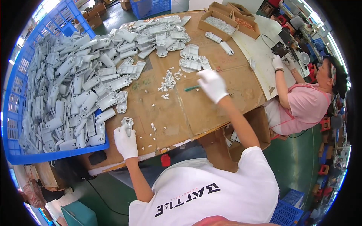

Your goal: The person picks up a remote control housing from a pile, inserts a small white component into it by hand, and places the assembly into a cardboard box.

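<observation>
My left hand [126, 144], in a white glove, is closed around a white plastic housing [127, 122] at the near edge of the table. My right hand [213, 86], also gloved in white, is above the table's middle and smeared by motion, its fingers unclear. Beside its palm a green stick-like tool [191, 88] shows; whether the hand touches it I cannot tell. Just beyond that hand are a few open white housings [190, 65]. Small white plastic parts [168, 81] form a loose pile between my hands, with several more scattered toward me.
A blue crate [56, 153] heaped with white housings [88, 101] stands at left, spilling onto the cardboard-covered table [226, 101]. Cardboard boxes of small clear-white pieces [218, 25] and orange pieces [245, 25] sit at the far right. A gloved co-worker [307, 100] works at right. An open carton [249, 145] is below the table edge.
</observation>
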Tool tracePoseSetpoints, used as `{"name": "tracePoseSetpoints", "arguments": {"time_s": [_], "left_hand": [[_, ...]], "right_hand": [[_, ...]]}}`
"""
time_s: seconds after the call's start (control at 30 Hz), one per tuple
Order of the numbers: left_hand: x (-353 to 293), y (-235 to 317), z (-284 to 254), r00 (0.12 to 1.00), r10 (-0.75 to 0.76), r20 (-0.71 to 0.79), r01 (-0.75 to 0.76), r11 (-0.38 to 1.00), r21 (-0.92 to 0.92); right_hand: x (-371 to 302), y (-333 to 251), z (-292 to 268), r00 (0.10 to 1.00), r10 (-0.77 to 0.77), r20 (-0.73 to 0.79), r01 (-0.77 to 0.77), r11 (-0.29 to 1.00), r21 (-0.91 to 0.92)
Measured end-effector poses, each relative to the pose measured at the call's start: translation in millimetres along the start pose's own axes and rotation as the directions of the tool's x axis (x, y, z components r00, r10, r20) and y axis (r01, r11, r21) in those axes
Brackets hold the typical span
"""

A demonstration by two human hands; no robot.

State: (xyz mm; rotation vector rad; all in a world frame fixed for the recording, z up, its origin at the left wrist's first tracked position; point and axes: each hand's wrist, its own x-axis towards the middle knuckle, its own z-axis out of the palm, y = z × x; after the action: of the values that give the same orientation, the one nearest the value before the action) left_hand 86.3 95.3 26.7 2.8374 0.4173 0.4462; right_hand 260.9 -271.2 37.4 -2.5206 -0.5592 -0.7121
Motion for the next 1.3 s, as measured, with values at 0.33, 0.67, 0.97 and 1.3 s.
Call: {"name": "tracePoseSetpoints", "arguments": {"time_s": [0.33,0.67,0.97,1.3], "left_hand": [[-17,-4,-2,0.930,-0.248,0.270,0.366,0.571,-0.735],[-21,4,-1,0.983,-0.017,0.182,0.156,0.598,-0.786],[-24,35,-15,0.987,-0.046,0.154,0.148,0.624,-0.767],[-7,73,-4,0.996,-0.020,0.084,0.077,0.645,-0.761]], "right_hand": [[21,-46,75,0.996,0.024,0.086,-0.011,0.989,-0.146],[45,-39,60,0.937,-0.025,0.348,0.151,0.928,-0.340],[-8,-191,28,0.982,-0.177,-0.068,0.189,0.887,0.422],[-36,-198,34,0.951,-0.307,-0.037,0.299,0.882,0.365]]}}
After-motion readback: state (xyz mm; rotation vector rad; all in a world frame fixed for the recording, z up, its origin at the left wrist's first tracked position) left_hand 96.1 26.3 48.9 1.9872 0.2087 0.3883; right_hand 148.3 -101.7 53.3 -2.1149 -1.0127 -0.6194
